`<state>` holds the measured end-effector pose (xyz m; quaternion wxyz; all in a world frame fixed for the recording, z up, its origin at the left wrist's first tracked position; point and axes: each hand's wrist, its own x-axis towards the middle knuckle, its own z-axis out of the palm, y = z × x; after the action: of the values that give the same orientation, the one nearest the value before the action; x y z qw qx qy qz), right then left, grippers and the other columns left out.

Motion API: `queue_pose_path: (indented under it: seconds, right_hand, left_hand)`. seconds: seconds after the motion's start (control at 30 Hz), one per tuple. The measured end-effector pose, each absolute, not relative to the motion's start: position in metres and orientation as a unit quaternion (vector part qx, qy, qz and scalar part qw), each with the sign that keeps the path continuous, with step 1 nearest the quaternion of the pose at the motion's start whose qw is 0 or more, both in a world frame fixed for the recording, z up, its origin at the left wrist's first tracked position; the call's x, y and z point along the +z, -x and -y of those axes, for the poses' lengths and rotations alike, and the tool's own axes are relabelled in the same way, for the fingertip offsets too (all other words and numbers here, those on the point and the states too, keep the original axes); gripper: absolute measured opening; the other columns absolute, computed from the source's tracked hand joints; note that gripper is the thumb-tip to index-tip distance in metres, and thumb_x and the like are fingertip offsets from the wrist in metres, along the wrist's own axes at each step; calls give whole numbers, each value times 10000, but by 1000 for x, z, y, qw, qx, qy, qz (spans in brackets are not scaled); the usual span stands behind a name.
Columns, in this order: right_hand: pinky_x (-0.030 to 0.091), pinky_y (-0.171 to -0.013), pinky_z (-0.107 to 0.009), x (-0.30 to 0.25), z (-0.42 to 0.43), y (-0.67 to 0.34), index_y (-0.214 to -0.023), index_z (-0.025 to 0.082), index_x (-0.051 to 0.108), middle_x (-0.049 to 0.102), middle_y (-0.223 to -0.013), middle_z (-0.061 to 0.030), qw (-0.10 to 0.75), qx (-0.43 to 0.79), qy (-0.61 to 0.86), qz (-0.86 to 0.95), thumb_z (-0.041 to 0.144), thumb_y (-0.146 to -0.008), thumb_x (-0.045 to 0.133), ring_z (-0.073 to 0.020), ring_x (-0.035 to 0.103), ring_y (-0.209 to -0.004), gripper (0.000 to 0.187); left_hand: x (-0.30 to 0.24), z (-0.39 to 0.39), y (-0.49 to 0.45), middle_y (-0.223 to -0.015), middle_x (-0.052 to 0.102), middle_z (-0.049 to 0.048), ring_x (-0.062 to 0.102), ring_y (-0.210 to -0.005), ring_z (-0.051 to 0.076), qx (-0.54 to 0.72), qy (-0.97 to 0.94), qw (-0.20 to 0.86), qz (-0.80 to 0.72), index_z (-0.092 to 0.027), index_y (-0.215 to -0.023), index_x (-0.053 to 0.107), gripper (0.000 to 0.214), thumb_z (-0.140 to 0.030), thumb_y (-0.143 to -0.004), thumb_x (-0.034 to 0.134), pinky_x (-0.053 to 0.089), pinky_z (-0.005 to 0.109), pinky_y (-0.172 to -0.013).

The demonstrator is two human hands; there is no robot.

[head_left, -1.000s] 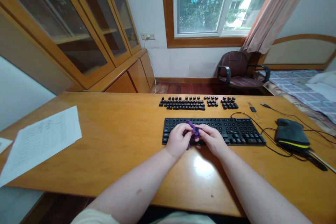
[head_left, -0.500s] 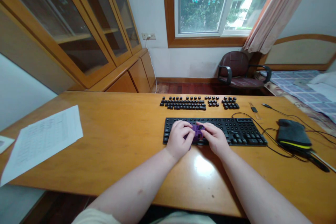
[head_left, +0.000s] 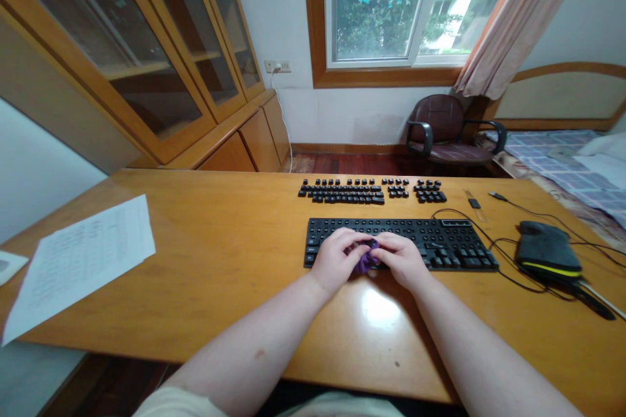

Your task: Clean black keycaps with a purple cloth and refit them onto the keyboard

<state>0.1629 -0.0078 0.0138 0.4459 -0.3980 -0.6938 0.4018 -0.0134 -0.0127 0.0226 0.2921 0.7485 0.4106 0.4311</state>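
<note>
Both of my hands meet over the front middle of a black keyboard on the wooden desk. My left hand and my right hand are closed together around a small purple object, which shows only between the fingers. I cannot make out its shape. A set of loose black keycaps is laid out in rows on the desk just behind the keyboard.
A printed sheet of paper lies at the desk's left edge. A black pouch with a yellow stripe and tangled black cables sit to the right of the keyboard. Behind the desk stand a brown armchair and wooden cabinets.
My hands have drawn slightly toward me, from over the keys to the keyboard's front edge, still closed around the purple object, which now shows less.
</note>
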Motion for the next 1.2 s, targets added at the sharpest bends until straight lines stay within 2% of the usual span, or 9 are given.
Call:
queue_pose_path:
  seconds: [0.13, 0.33, 0.7, 0.83, 1.03, 1.1, 1.2]
  right_hand:
    - [451, -596, -269, 12, 7, -164, -719, 215, 723, 601, -670, -23, 441, 403, 401, 694, 320, -755, 637, -145, 557, -628, 140]
    - [472, -594, -274, 5, 5, -164, -610, 197, 686, 605, -658, -39, 447, 390, 414, 690, 355, -777, 604, -152, 563, -622, 244]
    - [469, -592, -276, -1, 4, -161, -678, 206, 696, 605, -661, -35, 473, 375, 425, 675, 343, -796, 575, -157, 563, -631, 218]
    - [454, -603, -280, 0, 4, -161, -882, 211, 707, 625, -728, -39, 513, 359, 459, 631, 339, -810, 553, -153, 555, -640, 212]
    - [379, -505, -247, 5, 2, -169, -975, 161, 672, 512, -566, 13, 620, 307, 523, 498, 372, -827, 522, -112, 446, -512, 298]
    - [351, -479, -234, 5, 0, -172, -994, 142, 662, 493, -544, 21, 648, 290, 534, 458, 392, -824, 522, -102, 424, -494, 333]
    - [328, -466, -226, 4, -4, -174, -1003, 119, 656, 475, -532, 26, 674, 273, 547, 416, 418, -811, 535, -94, 412, -482, 375]
  left_hand:
    - [25, 10, 15, -919, 607, 43, 572, -886, 158, 429, -779, 238, -390, -239, -1026, 657, 232, -218, -821, 551, 485, 311, -822]
    - [23, 8, 16, -937, 617, 44, 562, -908, 161, 408, -803, 214, -377, -261, -1083, 634, 266, -228, -849, 512, 476, 324, -838]
    - [24, 7, 16, -955, 626, 42, 568, -937, 167, 414, -796, 216, -384, -253, -1033, 650, 246, -190, -824, 535, 463, 330, -874]
    - [24, 7, 18, -992, 632, 45, 568, -961, 175, 455, -752, 216, -425, -218, -986, 642, 204, -180, -807, 552, 451, 342, -893]
    - [36, -7, 44, -751, 607, 6, 570, -718, 133, 482, -686, 180, -514, -187, -993, 627, 219, -221, -783, 575, 478, 280, -735]
    - [42, -14, 56, -848, 622, 21, 563, -721, 127, 457, -707, 166, -512, -201, -1037, 619, 249, -222, -802, 541, 476, 280, -736]
    - [45, -23, 70, -925, 630, 40, 574, -819, 163, 363, -776, 153, -493, -203, -962, 654, 208, -229, -793, 537, 466, 320, -797]
